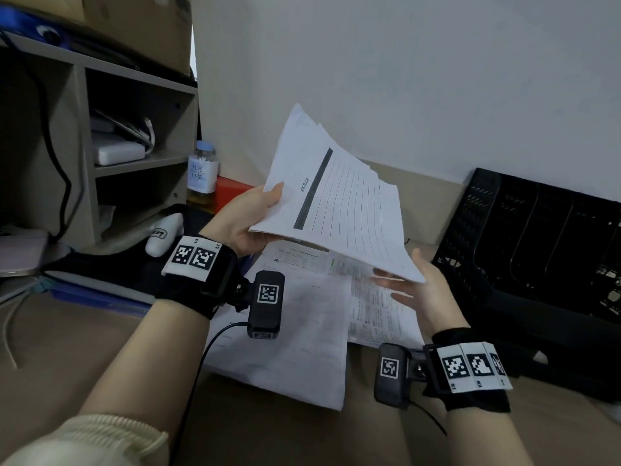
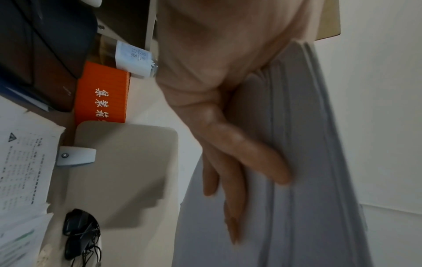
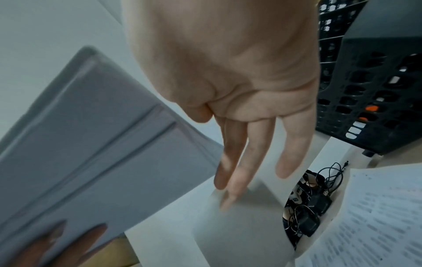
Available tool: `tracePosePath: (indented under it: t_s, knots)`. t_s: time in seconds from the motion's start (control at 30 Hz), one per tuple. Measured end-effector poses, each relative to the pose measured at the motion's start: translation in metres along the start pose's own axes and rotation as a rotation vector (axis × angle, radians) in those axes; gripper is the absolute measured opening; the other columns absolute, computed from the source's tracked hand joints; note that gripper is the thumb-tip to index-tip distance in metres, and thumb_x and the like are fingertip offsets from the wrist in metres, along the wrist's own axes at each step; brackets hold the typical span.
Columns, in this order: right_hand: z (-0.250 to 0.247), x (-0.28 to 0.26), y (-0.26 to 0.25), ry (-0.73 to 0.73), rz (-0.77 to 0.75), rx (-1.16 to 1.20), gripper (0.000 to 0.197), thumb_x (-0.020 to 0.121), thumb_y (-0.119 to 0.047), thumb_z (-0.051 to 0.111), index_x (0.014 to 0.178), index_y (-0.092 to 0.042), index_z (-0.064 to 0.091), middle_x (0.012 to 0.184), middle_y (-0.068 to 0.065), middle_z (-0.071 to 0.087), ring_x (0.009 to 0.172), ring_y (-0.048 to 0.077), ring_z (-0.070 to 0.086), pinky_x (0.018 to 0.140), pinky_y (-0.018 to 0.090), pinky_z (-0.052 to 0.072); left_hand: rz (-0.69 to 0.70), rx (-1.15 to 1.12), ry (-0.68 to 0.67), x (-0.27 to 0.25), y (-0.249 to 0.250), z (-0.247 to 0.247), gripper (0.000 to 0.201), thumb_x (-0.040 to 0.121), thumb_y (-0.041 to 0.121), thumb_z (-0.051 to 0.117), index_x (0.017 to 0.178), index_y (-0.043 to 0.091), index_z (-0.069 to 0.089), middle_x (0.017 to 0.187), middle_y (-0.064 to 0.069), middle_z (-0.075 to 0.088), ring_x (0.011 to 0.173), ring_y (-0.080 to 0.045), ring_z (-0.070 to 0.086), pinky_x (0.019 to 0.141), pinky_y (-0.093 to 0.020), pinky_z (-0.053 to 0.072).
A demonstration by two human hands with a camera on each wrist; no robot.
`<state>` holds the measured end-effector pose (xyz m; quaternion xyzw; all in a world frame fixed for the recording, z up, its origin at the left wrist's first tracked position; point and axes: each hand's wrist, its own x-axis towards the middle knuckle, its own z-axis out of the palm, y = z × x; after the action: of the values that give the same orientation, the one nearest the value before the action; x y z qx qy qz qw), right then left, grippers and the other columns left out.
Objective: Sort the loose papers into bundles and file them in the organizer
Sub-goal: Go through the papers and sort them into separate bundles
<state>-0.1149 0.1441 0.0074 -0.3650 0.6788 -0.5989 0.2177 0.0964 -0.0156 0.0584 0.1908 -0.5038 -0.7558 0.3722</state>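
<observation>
My left hand (image 1: 265, 210) grips a bundle of white papers (image 1: 339, 210) by its lower left corner, thumb on top and fingers (image 2: 239, 162) flat beneath the sheets (image 2: 308, 162). The bundle hangs tilted above the table, and its top sheet is a lined form with a dark bar. Held flat with straight fingers, my right hand (image 1: 406, 284) sits just under the bundle's lower right corner (image 3: 91, 144); contact cannot be told. More loose papers (image 1: 302, 314) lie spread on the table below. The black mesh organizer (image 1: 537, 237) stands at the right by the wall.
A wooden shelf unit (image 1: 84, 156) fills the left side, with a tea bottle (image 1: 201, 173) and an orange box (image 1: 232, 193) beside it. A white object (image 1: 164, 233) and a blue folder (image 1: 94, 297) lie at left. Tangled black cables (image 3: 306, 207) sit behind the table edge.
</observation>
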Motion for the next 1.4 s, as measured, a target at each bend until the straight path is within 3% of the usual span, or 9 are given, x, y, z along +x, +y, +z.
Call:
tracePosePath:
  t_s: [0.13,0.27,0.4,0.53,0.77,0.93,1.07,1.2,1.4]
  knots:
    - [-0.004,0.0,-0.005,0.016,0.044,0.145,0.055,0.102,-0.053,0.022,0.132,-0.022,0.055,0.12,-0.003,0.067,0.109,0.009,0.061,0.077,0.029,0.047,-0.008,0.093,-0.009,0.002,-0.002,-0.002,0.029,0.104,0.028,0.04,0.125,0.013,0.053,0.096,-0.005,0.071,0.073,-0.017,0.071,0.054,-0.029,0.059]
    - [0.002,0.0,-0.008,-0.075,0.051,0.133,0.046,0.104,-0.044,0.027,0.114,-0.021,0.065,0.102,-0.006,0.073,0.076,-0.002,0.069,0.068,0.023,0.049,-0.015,0.149,-0.021,0.003,-0.004,-0.002,0.024,0.104,0.029,0.039,0.117,0.016,0.054,0.097,-0.004,0.069,0.073,-0.016,0.068,0.054,-0.026,0.058]
    - [0.006,-0.003,-0.011,-0.085,-0.019,0.08,0.036,0.103,-0.036,0.039,0.131,-0.024,0.057,0.12,-0.006,0.067,0.1,0.004,0.066,0.08,0.024,0.048,-0.01,0.141,-0.012,0.004,-0.005,-0.002,0.021,0.105,0.028,0.039,0.111,0.017,0.055,0.092,-0.004,0.069,0.065,-0.014,0.07,0.049,-0.025,0.056]
    - [0.006,-0.005,-0.011,-0.106,-0.102,0.104,0.034,0.102,-0.025,0.042,0.131,-0.036,0.057,0.123,-0.009,0.067,0.111,0.011,0.063,0.089,0.033,0.049,-0.004,0.105,-0.02,0.006,-0.005,-0.003,0.022,0.104,0.027,0.039,0.114,0.015,0.055,0.09,-0.004,0.071,0.063,-0.014,0.071,0.048,-0.025,0.056]
    - [0.009,-0.008,-0.012,0.016,-0.116,0.175,0.037,0.096,-0.016,0.055,0.13,-0.033,0.058,0.111,-0.01,0.071,0.101,0.012,0.068,0.084,0.031,0.052,-0.016,0.128,-0.011,0.008,-0.008,-0.004,0.022,0.104,0.027,0.04,0.114,0.016,0.055,0.093,-0.005,0.07,0.062,-0.014,0.071,0.046,-0.026,0.054]
    - [0.01,-0.002,-0.007,0.232,-0.02,0.235,0.019,0.089,-0.024,0.068,0.1,-0.01,0.061,0.094,0.002,0.071,0.078,0.015,0.067,0.065,0.028,0.053,-0.015,0.169,-0.056,0.01,-0.009,-0.005,0.024,0.104,0.028,0.042,0.115,0.014,0.057,0.096,-0.006,0.071,0.07,-0.017,0.072,0.055,-0.03,0.059]
    - [0.008,0.003,0.0,0.381,-0.053,0.228,0.03,0.087,-0.017,0.069,0.063,-0.013,0.05,0.071,0.005,0.061,0.073,0.022,0.06,0.065,0.032,0.05,-0.025,0.202,-0.108,0.011,-0.012,-0.002,0.03,0.102,0.032,0.044,0.123,0.015,0.056,0.107,-0.008,0.069,0.085,-0.021,0.069,0.077,-0.038,0.057]
    - [0.004,0.006,0.002,0.382,-0.04,0.274,0.031,0.088,-0.014,0.066,0.062,-0.012,0.048,0.075,0.012,0.057,0.075,0.024,0.055,0.071,0.039,0.049,-0.026,0.201,-0.105,0.012,-0.012,-0.002,0.031,0.102,0.033,0.044,0.123,0.014,0.057,0.105,-0.007,0.071,0.083,-0.02,0.071,0.072,-0.034,0.059]
    - [0.005,0.005,0.004,0.392,-0.052,0.268,0.028,0.087,-0.015,0.057,0.064,-0.012,0.041,0.077,0.006,0.042,0.069,0.021,0.039,0.06,0.031,0.033,-0.033,0.213,-0.072,0.012,-0.013,-0.003,0.031,0.103,0.03,0.044,0.126,0.013,0.054,0.109,-0.007,0.07,0.088,-0.022,0.069,0.069,-0.034,0.059]
